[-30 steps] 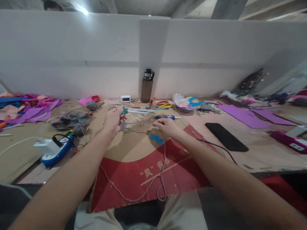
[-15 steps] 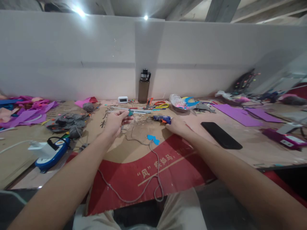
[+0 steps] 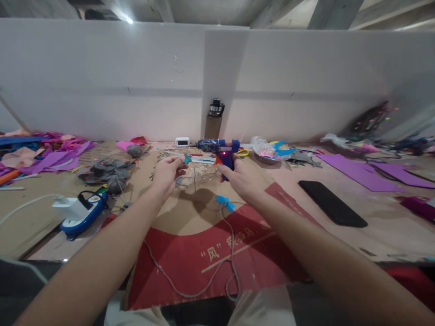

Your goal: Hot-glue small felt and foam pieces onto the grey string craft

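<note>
Left hand [image 3: 168,174]: thumb and fingers pinch a teal piece [image 3: 187,158], held up over the cardboard [image 3: 176,217]; cord [image 3: 195,176] hangs beneath it. Right hand [image 3: 243,176]: closed round the grip of a glue gun [image 3: 227,149], red light lit, nozzle pointing left, near the piece. Hazard: the nozzle, presumably hot, could burn the left fingertips if either wrist drifts. A squeezed trigger could drip glue on the cardboard. The cord's loop reaches the near edge; a snag there could tug the blue bow [image 3: 225,203] lying against it.
</note>
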The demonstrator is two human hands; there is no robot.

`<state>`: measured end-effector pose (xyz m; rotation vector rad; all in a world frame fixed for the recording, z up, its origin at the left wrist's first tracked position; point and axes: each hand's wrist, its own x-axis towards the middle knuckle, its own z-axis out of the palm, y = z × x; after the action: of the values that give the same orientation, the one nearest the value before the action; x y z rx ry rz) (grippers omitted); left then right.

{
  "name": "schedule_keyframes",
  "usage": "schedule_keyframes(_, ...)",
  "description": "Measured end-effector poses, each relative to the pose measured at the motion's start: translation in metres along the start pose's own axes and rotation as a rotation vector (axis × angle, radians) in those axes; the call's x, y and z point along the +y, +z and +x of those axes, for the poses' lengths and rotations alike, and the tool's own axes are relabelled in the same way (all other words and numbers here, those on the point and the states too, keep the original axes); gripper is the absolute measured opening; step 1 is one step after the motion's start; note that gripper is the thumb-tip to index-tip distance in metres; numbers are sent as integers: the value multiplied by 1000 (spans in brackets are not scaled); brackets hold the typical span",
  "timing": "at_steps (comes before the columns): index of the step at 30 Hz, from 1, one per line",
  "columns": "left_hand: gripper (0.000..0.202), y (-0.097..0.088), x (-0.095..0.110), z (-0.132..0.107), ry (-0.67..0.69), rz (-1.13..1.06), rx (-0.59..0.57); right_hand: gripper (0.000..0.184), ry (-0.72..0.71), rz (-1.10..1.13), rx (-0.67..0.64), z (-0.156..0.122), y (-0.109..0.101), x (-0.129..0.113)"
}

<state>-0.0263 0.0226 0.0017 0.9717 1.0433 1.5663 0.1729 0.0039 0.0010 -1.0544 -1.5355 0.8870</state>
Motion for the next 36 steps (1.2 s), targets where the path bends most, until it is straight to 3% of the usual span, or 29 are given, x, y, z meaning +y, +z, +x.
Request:
schedule_keyframes(4, 15, 1, -2, -2, 0, -6, -25, 25, 5, 133, -31, -5, 5, 7)
schedule_keyframes(12, 17, 5, -4, -6, -40, -19, -46, 38, 4, 63, -82, -9, 1, 21)
schedule_keyframes(20, 12, 9, 0, -11, -48, -34, -52, 30, -82, -38, -81, -10, -3, 26)
schedule_keyframes(36, 9, 8, -3, -10, -39, -41, -102, 34, -102, -78, -77, -10, 0, 26)
